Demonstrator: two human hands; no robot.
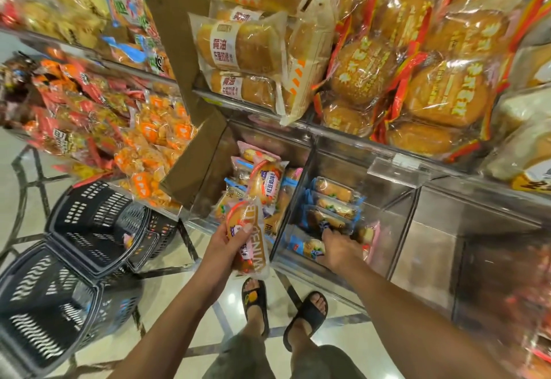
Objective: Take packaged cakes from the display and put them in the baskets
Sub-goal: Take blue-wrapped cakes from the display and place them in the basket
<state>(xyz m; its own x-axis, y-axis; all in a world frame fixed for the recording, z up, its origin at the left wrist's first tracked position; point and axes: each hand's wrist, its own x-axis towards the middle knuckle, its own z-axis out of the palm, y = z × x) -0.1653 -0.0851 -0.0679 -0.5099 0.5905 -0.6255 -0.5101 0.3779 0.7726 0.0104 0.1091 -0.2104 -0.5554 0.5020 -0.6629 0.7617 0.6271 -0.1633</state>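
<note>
Left hand [222, 250] is at 6 o'clock of the frame, clamped on a packaged cake [257, 256]: thumb across the front, fingers curled behind. The wrapper is clear with an orange-red edge and white lettering. It's held upright just in front of the clear display bin [396, 229], not over a basket.

Right hand [338, 249] is at 5 o'clock, palm down inside the bin's right compartment. Its fingertips [327, 233] sit on the blue-wrapped cakes [331, 191]. Can't tell whether it has closed on one or is only touching. One more blue pack [307, 247] lies flat just at 9 o'clock of that hand.

The left compartment holds mixed cakes [265, 182], piled loosely, directly at 12 o'clock of the left hand.

Two black baskets are on the floor, side by side and touching. The far basket [98, 223] is at 9 o'clock and the near basket [44, 298] at 8 o'clock. Both are well apart from the held cake.

The shelf above the bin carries butter bread packs [247, 47] at 12 o'clock and round bun packs [447, 95] at 2 o'clock. Orange snack bags [149, 152] are at 10 o'clock.
</note>
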